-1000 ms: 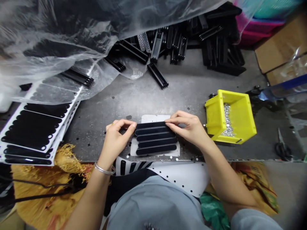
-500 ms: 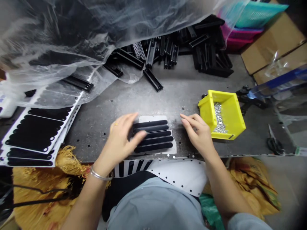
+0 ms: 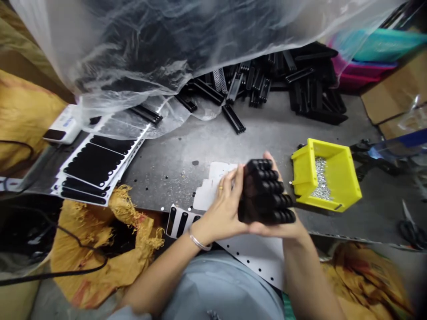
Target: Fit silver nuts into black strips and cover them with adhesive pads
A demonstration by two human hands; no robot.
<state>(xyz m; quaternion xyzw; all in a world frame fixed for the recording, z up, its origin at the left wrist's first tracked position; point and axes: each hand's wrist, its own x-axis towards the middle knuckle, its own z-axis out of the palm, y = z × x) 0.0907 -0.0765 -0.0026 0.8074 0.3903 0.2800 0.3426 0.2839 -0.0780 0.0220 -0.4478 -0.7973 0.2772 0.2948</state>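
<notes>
A bundle of long black bars with rounded ends [image 3: 263, 191] is held up off the bench between both hands, its end faces turned to the right. My left hand [image 3: 223, 209] presses against the bundle's left side, fingers extended along it and thumb beneath. My right hand [image 3: 283, 230] is wrapped around the bundle from below and behind, with fingertips showing over its top edge; most of its fingers are hidden. Behind the left hand, a white card [image 3: 204, 195] lies on the bench, partly covered by that hand.
A yellow bin [image 3: 343, 178] of small metal parts stands right of the hands. Scissors [image 3: 412, 226] lie at the far right. Sheets of black stickers [image 3: 93, 162] are at left. Loose black parts [image 3: 233, 119] lie at the back under plastic sheeting [image 3: 140, 49]. A yellow sack [image 3: 76, 258] hangs below.
Both hands, apart over the row of black bars before, have closed on them and lifted them off the white card as one bundle, turned end-on. The camera view has shifted left.
</notes>
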